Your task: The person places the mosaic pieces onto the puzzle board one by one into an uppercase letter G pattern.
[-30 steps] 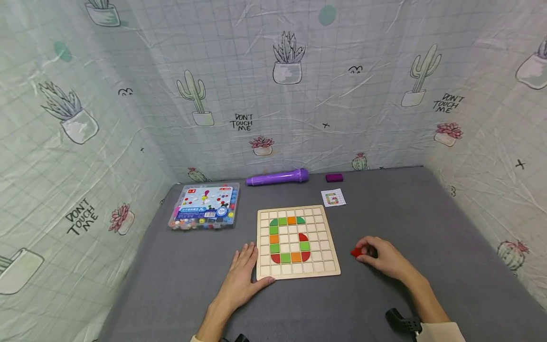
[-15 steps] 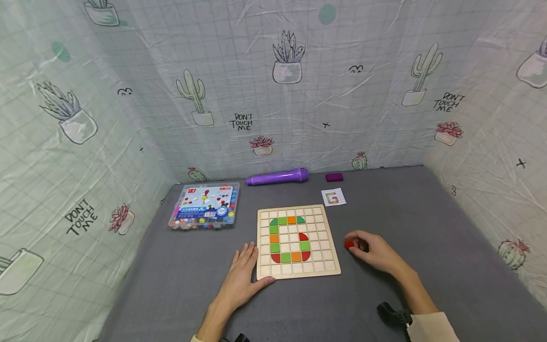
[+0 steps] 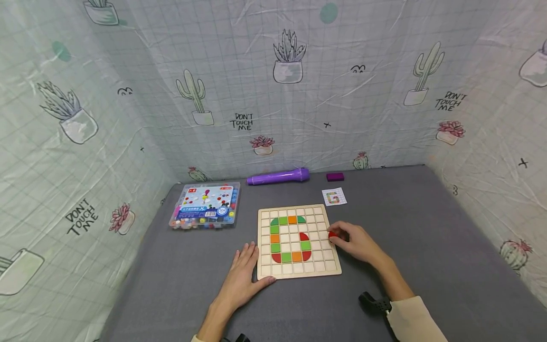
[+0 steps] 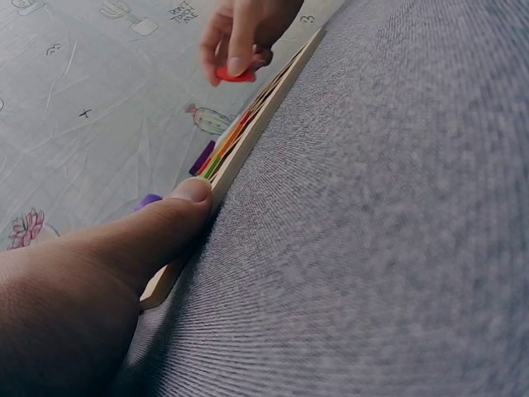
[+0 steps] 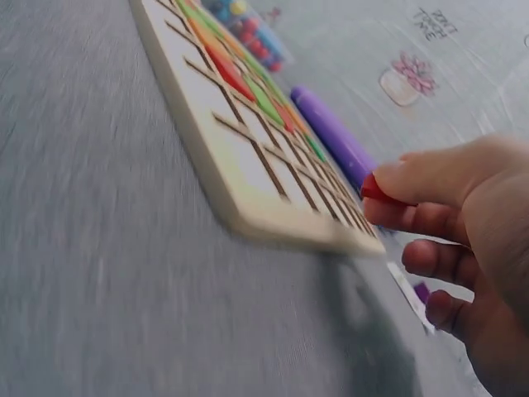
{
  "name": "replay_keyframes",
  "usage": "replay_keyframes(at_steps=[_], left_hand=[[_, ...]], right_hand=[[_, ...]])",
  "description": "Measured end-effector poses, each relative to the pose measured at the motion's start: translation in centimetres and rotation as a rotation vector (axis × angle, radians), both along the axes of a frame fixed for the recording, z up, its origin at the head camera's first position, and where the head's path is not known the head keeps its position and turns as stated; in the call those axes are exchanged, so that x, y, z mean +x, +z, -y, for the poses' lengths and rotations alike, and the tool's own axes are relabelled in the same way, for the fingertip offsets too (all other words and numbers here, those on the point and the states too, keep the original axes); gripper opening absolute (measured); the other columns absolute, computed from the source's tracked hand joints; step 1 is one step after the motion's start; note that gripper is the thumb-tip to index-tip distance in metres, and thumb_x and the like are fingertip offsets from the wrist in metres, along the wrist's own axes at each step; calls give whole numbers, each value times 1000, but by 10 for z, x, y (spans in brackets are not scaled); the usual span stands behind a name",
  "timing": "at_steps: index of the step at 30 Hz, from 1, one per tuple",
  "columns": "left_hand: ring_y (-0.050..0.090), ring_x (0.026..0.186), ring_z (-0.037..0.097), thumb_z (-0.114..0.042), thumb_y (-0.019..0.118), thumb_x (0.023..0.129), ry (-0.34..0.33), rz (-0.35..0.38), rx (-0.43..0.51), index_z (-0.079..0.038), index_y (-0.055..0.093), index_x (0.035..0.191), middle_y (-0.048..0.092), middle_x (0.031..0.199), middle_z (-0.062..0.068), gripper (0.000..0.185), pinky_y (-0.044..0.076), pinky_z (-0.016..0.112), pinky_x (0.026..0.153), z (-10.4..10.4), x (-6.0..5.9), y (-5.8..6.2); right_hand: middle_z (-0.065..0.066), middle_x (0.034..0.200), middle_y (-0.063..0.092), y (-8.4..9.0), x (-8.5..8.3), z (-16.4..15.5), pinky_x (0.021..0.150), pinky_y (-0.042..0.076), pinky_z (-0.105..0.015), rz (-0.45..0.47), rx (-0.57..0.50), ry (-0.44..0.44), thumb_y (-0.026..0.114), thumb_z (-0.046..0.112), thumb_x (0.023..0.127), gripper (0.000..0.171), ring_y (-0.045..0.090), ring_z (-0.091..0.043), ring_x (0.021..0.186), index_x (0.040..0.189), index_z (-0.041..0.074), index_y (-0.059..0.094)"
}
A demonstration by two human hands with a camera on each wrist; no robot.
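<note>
Pinching a flat red tile (image 3: 332,234), right hand (image 3: 356,243) overhangs gridded wooden board (image 3: 297,274); flat, relaxed left hand (image 3: 242,278) braces it.

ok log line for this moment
left hand: rests on wooden grid board edge | right hand: pinches red piece over board's right side

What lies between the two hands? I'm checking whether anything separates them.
The wooden grid board, part-filled with coloured tiles, lies between the left hand and right hand, in the head view.
</note>
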State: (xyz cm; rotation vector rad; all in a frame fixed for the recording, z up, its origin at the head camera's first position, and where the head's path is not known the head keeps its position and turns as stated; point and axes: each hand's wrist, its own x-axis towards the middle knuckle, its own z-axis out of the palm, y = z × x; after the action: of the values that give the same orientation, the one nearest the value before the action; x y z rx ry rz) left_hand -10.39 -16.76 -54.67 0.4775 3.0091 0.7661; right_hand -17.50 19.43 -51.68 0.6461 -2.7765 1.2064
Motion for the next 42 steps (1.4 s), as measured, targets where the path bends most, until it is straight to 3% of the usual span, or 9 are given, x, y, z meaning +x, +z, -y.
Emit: replay_keyframes(at_steps=[9, 16, 23, 30, 36, 42], left_hand=[[20, 156, 33, -70, 62, 86, -3, 4, 6, -4, 36, 155, 29, 165, 15, 99, 15, 53, 129, -1, -1, 1], [20, 156, 33, -71, 61, 86, -11, -2, 2, -5, 36, 156, 29, 165, 15, 99, 15, 54, 129, -2, -2, 1], [20, 156, 33, -71, 59, 87, -13, -2, 0, -5, 35, 156, 28, 165, 14, 99, 15, 53, 129, -2, -3, 0], [21, 156, 33, -71, 60, 87, -12, -7, 4, -4, 36, 155, 29, 164, 15, 98, 15, 54, 129, -1, -3, 0], [20, 156, 33, -71, 60, 87, -12, -1, 10, -5, 35, 156, 28, 165, 15, 99, 14, 53, 129, -1, -2, -1], [20, 155, 34, -70, 61, 87, -4, 2, 9, -5, 36, 155, 29, 165, 15, 98, 14, 53, 129, 0, -2, -2]], right_hand=[[5, 86, 67, 2, -13, 32, 60, 43, -21, 10, -63, -21, 76, 15, 90, 16, 50, -8, 71, 104, 8, 72], [6, 86, 68, -2, -20, 54, 63, 46, -21, 78, -83, -42, 75, 21, 91, 9, 53, -10, 73, 99, 16, 73], [5, 81, 61, -7, -25, 72, 57, 42, -20, -10, -122, -2, 78, 18, 89, 6, 48, -6, 67, 92, 16, 73], [7, 77, 61, -9, -25, 85, 57, 42, -20, 38, -120, -11, 77, 21, 90, 7, 49, -8, 67, 95, 18, 73], [8, 88, 68, -12, -25, 90, 66, 49, -21, 10, -69, 6, 75, 19, 91, 5, 54, -7, 75, 96, 17, 75], [11, 92, 68, -14, -28, 92, 81, 51, -31, -43, 18, 19, 74, 24, 92, 5, 54, -8, 86, 95, 22, 77]])
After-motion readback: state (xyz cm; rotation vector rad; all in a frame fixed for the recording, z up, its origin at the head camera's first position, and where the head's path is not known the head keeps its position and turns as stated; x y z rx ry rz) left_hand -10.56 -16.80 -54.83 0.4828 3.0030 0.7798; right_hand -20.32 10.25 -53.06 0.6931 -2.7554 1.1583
